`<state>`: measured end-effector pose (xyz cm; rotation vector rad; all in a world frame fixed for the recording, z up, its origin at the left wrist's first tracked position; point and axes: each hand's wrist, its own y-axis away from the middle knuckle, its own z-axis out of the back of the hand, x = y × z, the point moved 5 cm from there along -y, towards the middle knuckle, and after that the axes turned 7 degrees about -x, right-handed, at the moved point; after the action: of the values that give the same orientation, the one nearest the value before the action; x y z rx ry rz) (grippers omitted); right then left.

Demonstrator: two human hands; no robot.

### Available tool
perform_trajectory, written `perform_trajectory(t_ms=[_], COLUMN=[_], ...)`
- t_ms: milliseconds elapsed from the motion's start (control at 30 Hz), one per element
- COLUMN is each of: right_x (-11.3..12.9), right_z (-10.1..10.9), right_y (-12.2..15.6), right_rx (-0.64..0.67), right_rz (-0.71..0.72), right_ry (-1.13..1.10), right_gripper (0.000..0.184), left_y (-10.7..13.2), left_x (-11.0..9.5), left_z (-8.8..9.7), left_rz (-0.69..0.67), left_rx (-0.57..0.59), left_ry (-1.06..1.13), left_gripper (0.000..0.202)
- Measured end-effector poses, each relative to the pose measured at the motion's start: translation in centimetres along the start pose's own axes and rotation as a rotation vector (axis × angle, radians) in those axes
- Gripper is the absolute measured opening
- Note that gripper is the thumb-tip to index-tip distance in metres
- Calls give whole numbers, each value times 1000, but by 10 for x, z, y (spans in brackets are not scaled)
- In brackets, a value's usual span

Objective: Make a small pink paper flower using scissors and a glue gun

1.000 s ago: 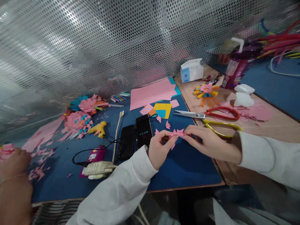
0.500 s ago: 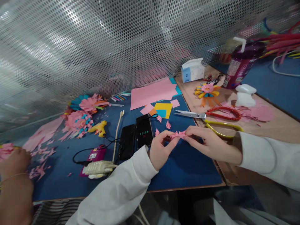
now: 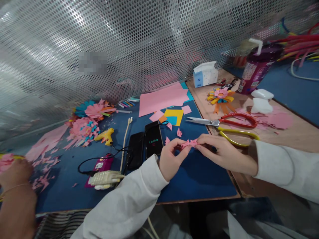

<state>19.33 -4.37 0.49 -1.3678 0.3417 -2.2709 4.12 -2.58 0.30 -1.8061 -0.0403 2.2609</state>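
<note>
Locate the folded pink paper piece (image 3: 190, 143) between your two hands, over the blue tabletop (image 3: 204, 182) and near the open scissors (image 3: 211, 122). Your left hand (image 3: 171, 157) pinches its left part between thumb and index finger. Your right hand (image 3: 220, 151) pinches its right end with the fingertips. Both grips are closed on the same piece; the fingers hide part of its outline.

Handling: treat the piece as very light and thin. The folds probably add some stiffness, but the pointed tips are likely to bend or crush under pressure. Slip is unlikely on dry paper; tearing is the greater risk. Take hold at the thick, layered folds near each end, use fingertip pressure only, and keep clear of the free points. Small pink folded pieces (image 3: 179, 132) lie just beyond your hands and call for the same care.

Containers: the purple cup (image 3: 258, 71) stands at the far right with a white straw (image 3: 256, 44) through its dark lid; its contents are hidden. Behind it, a clear jar (image 3: 240, 53) shows something reddish low down, too blurred to identify. The white-and-blue packet (image 3: 205, 76) stands by the perforated metal sheet (image 3: 149, 43); you cannot see inside it. Nearer, a white object (image 3: 261, 106) may be a small case; its contents cannot be determined.
</note>
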Motion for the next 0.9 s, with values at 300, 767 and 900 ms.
perform_trajectory(t_ms=[300, 767, 900], right_x=[6, 7, 5], right_z=[3, 5, 3], right_y=[-1, 0, -2], right_rx=[-42, -51, -47], right_rz=[63, 83, 47], right_ry=[-39, -77, -67], right_gripper=[12, 2, 1], left_y=[5, 6, 6], left_x=[-12, -16, -16], left_z=[1, -2, -2], left_rz=[-266, -315, -291], left_rx=[17, 42, 39], left_ry=[-93, -148, -146], left_gripper=[5, 7, 8])
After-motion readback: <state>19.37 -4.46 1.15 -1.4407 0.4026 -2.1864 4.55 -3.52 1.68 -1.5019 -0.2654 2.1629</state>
